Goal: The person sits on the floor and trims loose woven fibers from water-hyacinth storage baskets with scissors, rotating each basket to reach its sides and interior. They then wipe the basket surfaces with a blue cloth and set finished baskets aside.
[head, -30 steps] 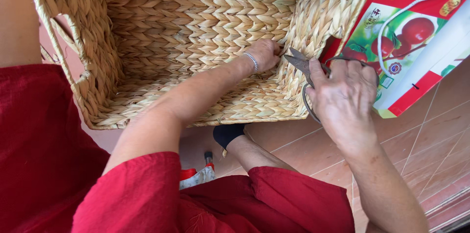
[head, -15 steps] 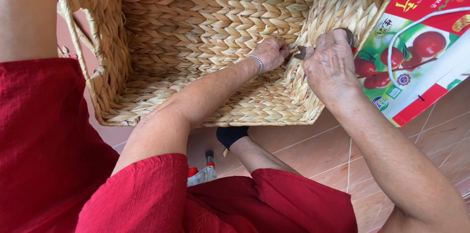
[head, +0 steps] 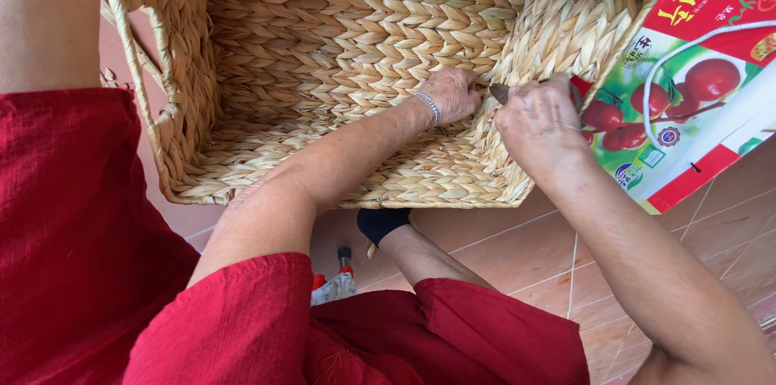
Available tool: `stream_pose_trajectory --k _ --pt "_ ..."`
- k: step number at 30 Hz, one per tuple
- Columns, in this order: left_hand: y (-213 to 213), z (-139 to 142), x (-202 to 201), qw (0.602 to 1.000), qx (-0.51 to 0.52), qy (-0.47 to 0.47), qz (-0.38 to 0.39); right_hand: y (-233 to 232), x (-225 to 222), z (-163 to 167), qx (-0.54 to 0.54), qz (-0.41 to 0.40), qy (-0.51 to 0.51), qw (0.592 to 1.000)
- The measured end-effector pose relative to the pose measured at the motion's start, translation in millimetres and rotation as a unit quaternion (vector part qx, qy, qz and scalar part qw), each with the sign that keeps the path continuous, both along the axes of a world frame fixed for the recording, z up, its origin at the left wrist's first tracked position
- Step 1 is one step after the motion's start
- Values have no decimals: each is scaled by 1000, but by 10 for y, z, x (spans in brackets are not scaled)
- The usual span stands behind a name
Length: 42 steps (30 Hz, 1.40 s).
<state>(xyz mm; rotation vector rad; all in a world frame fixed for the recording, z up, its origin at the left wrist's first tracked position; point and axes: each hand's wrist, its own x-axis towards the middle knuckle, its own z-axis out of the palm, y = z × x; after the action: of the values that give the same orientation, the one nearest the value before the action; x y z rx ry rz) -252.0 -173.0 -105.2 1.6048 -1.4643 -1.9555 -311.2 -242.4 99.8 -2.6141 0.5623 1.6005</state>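
Observation:
A large woven straw basket (head: 323, 53) lies tipped toward me on the floor, its open side facing up. My left hand (head: 453, 94), with a thin bracelet on the wrist, reaches inside and pinches the weave at the inner right wall. My right hand (head: 540, 122) is outside that same wall, closed around a pair of scissors (head: 499, 93). Only the dark tip shows, pointing at the wall close to my left fingers. The handles are hidden under my hand.
A red cardboard box (head: 703, 69) printed with red fruit and fitted with a white cord handle lies to the right, touching the basket. Below are a tiled floor (head: 517, 247), my foot in a black sock (head: 380, 222), and a small red-capped bottle (head: 333, 281) between my red-clothed legs.
My right hand moved left and up with the scissors, from over the box to the basket's right wall. The scissor handles went out of sight. My left hand stayed inside at the wall.

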Motion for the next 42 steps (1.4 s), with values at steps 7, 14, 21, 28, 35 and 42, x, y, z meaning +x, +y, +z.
stream_pose_trajectory --k 7,14,21,28,35,42 --pt "-9 161 98 1000 -14 -7 -11 -316 -90 581 -142 27 -146 979" --pt "-117 130 -9 989 -108 -46 89 -292 -4 299 -128 78 -126 981" --pt "-161 15 -137 989 -118 -45 82 -313 -8 115 -117 102 -42 987" --pt "-142 -144 -140 985 -102 -47 129 -356 3 -63 -103 89 -9 991" --pt "-108 -137 -126 971 -122 10 206 -304 228 -397 -36 92 148 984" --pt "-134 -173 -122 973 -127 -6 194 -269 159 -413 -18 42 110 993"
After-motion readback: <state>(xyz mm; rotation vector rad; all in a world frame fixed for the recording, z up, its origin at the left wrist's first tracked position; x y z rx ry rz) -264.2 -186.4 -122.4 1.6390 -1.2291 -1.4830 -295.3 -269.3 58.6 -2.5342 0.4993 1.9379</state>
